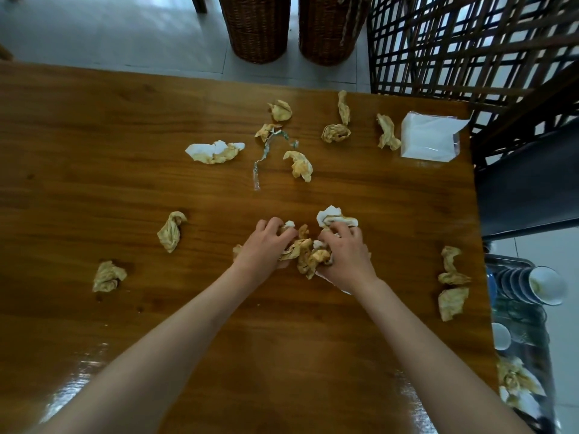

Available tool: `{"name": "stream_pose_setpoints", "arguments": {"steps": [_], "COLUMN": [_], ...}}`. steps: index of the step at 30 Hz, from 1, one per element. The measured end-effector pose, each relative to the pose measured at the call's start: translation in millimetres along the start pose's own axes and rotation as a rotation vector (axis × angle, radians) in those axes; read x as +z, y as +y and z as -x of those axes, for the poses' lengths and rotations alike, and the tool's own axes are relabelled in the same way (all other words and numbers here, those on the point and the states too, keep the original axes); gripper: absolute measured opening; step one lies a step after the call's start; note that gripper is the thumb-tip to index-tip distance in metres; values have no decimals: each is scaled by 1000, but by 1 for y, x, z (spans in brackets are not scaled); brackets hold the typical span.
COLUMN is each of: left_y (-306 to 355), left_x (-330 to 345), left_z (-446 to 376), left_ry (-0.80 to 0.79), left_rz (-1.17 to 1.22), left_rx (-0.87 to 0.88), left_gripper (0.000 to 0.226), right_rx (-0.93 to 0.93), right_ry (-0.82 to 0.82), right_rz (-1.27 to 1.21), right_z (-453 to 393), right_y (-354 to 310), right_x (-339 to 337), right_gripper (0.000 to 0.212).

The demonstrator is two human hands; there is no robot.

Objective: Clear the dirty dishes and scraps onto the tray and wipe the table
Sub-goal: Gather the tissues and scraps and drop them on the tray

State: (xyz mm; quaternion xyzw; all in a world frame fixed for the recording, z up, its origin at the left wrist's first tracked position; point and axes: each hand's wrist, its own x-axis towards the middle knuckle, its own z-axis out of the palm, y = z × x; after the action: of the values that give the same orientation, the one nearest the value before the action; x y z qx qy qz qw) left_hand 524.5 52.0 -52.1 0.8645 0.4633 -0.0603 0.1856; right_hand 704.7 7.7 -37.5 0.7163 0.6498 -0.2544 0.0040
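Several crumpled, stained napkins lie scattered over the wooden table [94, 151]. At the table's middle my left hand [266, 245] and my right hand [347, 255] both grip a bunched pile of dirty napkins [308, 256] between them. Another soiled napkin [335, 216] lies just beyond my right fingers. Loose wads sit at the left [170, 231] [108, 277], at the far middle [216, 151] [299, 164] and near the right edge [452, 281]. A torn wrapper strip [264, 151] lies among them. The tray [526, 339] stands off the right edge, holding stacked bowls [545, 285] and used napkins.
A clear pack of white tissues [429, 137] sits at the table's far right corner. Two wicker baskets [257, 26] stand on the floor beyond the far edge. A dark lattice screen [470, 42] and a dark chair seat [526, 189] are at the right.
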Motion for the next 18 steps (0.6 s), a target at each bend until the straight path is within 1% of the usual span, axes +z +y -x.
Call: {"name": "stream_pose_setpoints", "arguments": {"steps": [2,6,9,11,13,15,17,18], "left_y": [2,0,-4,-4,1,7,14,17], "left_x": [3,4,0,-3,-7,-12,-14,-14], "left_z": [7,21,32,35,32,25,17,13], "left_ry": [20,38,88,119,131,118,39,-25], "left_rz": [39,85,176,230,255,272,251,208], "left_rx": [-26,-85,-142,-140,-106,-50,12,34], "left_gripper": [57,53,51,51,54,62,76,82], "right_rx": [-8,16,100,181,255,306,356,381], "right_ry": [17,64,128,191,229,246,274,294], "right_rz": [-38,-59,-159,-214,-232,-232,-252,-274], "right_z": [8,22,35,47,61,75,89,96], "right_y": [-5,-11,-10,-6,1,6,8,8], "right_x": [5,14,12,9,4,-1,-6,-8], "right_gripper": [45,46,41,32,28,37,42,40]}}
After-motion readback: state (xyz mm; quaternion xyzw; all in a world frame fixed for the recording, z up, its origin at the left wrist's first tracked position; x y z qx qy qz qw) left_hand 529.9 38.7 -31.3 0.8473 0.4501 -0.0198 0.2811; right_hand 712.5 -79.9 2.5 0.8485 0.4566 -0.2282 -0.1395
